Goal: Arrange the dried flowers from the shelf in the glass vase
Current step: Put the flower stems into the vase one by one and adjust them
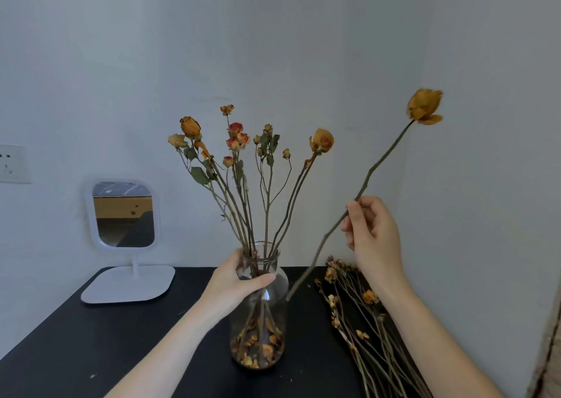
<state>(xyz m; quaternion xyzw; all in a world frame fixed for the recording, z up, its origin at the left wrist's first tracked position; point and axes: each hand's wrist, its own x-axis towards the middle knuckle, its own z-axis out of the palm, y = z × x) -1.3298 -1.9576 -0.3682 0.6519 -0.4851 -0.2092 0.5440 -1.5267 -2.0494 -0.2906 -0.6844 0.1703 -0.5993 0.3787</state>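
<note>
A clear glass vase (274, 315) stands on the black shelf top (127, 343), with several dried roses upright in it and loose petals at its bottom. My left hand (235, 285) grips the vase around its neck. To the right of the vase, my right hand (372, 236) pinches the long stem of a single dried yellow rose (424, 106). That stem slants, bloom up to the right, its cut end hanging beside the vase's shoulder. A pile of dried flowers (364, 312) lies flat on the shelf to the right.
A white stand mirror (123, 215) with a flat square base sits at the back left of the shelf. A wall socket (12, 163) is on the left wall. White walls close in behind and at the right.
</note>
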